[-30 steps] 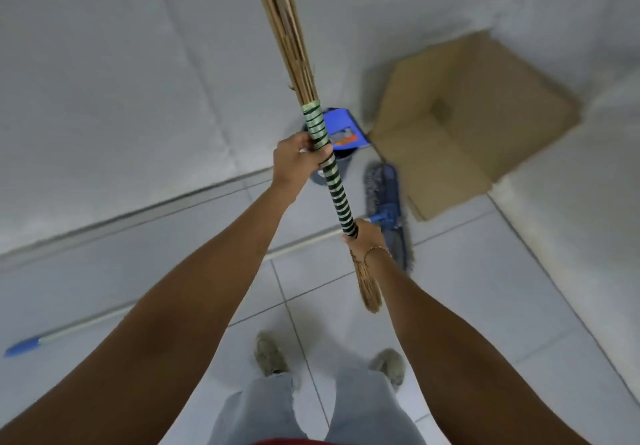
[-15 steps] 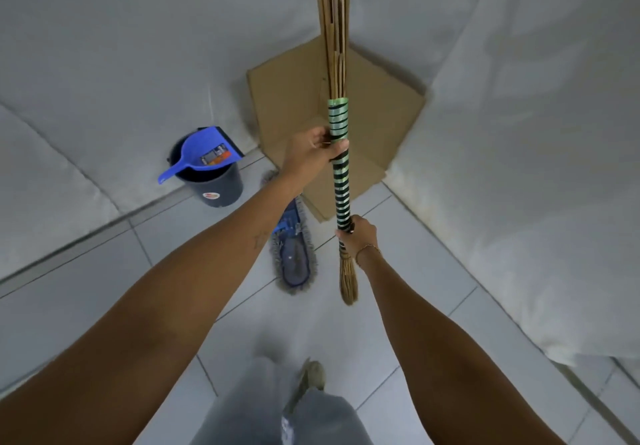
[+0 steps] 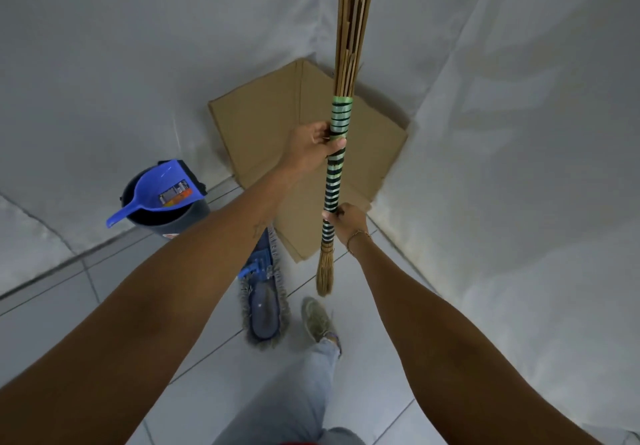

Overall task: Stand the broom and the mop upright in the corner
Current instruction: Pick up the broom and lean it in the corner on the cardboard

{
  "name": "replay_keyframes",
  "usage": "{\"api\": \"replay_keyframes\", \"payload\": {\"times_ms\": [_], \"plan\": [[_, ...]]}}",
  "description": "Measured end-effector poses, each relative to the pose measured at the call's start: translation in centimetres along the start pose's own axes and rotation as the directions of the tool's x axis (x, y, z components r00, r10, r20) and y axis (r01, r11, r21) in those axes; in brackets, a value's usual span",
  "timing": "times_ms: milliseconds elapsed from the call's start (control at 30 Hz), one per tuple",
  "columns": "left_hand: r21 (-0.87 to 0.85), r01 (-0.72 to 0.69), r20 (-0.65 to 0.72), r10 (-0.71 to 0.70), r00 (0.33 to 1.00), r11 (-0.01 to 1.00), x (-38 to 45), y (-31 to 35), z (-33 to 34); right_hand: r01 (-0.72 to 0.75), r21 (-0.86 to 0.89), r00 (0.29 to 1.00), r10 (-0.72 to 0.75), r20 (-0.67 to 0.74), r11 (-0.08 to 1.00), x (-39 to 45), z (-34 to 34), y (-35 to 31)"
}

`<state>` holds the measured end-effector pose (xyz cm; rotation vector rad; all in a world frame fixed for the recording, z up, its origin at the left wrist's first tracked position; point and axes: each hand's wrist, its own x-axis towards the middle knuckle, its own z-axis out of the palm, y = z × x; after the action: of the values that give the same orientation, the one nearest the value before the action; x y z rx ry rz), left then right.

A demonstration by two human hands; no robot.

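Observation:
I hold a stick broom (image 3: 335,181) nearly upright in front of me, bristles up and out of the top of the frame, its green and black striped handle pointing down. My left hand (image 3: 313,148) grips the upper part of the striped handle. My right hand (image 3: 346,221) grips it lower down, just above the frayed bottom end, which hangs above the floor. The mop lies on the tiled floor; only its blue and grey flat head (image 3: 264,306) shows, below my left forearm, which hides its pole.
A flattened cardboard sheet (image 3: 270,122) leans in the corner where the two white walls meet. A dark bucket (image 3: 180,219) with a blue dustpan (image 3: 156,193) on it stands by the left wall. My shoe (image 3: 317,320) is beside the mop head.
I have stepped closer to the corner, so the cardboard and bucket look larger. The broom stays upright in both hands and sits a little right of where it was.

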<state>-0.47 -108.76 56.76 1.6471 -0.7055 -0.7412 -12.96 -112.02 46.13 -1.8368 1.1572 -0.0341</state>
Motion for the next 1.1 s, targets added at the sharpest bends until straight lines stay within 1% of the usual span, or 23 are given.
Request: {"api": "replay_keyframes", "payload": {"times_ms": [100, 167, 300, 433, 567, 667, 700, 800, 867, 1000, 1100], "plan": [[-0.025, 0.046, -0.035, -0.046, 0.998, 0.999, 7.0, 1.0, 1.0, -0.017, -0.045, 0.999, 0.018, 0.036, 0.999, 6.1, -2.9, -1.9], [-0.030, 0.042, -0.047, -0.043, 0.998, 0.999, 9.7, 1.3, 1.4, -0.008, -0.082, 0.999, 0.012, 0.051, 0.997, 8.7, -4.2, -2.7], [-0.034, 0.059, -0.063, -0.061, 0.996, 0.998, 15.2, 2.5, 1.2, 0.007, -0.054, 1.000, -0.005, 0.030, 0.999, 13.8, -6.2, -4.7], [-0.045, 0.047, -0.088, -0.051, 0.995, 0.998, 19.9, 3.9, 0.7, 0.048, -0.057, 0.996, -0.043, 0.083, 0.997, 18.8, -7.7, -7.7], [-0.062, 0.042, -0.123, -0.049, 0.991, 0.997, 25.9, 3.8, 0.0, 0.089, -0.079, 0.992, -0.080, 0.101, 0.993, 25.1, -8.4, -9.7], [-0.081, 0.055, -0.135, -0.065, 0.989, 0.995, 31.5, 2.4, -0.3, 0.102, -0.115, 0.990, -0.089, 0.113, 0.988, 31.6, -8.5, -10.5], [-0.076, 0.059, -0.121, -0.068, 0.990, 0.995, 32.6, 1.8, -0.4, 0.105, -0.133, 0.989, -0.089, 0.118, 0.986, 32.8, -8.6, -10.5], [0.009, 0.100, -0.095, -0.099, 0.991, 0.995, 39.0, -0.9, -0.7, 0.098, -0.151, 0.984, -0.074, 0.161, 0.984, 39.8, -8.0, -10.5], [0.064, 0.152, -0.075, -0.148, 0.986, 0.986, 43.6, -3.0, -1.0, 0.081, -0.168, 0.977, -0.045, 0.207, 0.982, 44.4, -7.3, -10.9], [0.005, 0.247, -0.135, -0.244, 0.960, 0.969, 51.1, -5.5, -1.7, 0.069, -0.166, 0.962, -0.021, 0.272, 0.984, 52.8, -5.5, -11.9], [0.024, 0.311, -0.175, -0.302, 0.937, 0.950, 56.5, -9.1, -2.8, 0.070, -0.197, 0.949, -0.005, 0.316, 0.978, 59.5, -3.2, -12.1]]}}
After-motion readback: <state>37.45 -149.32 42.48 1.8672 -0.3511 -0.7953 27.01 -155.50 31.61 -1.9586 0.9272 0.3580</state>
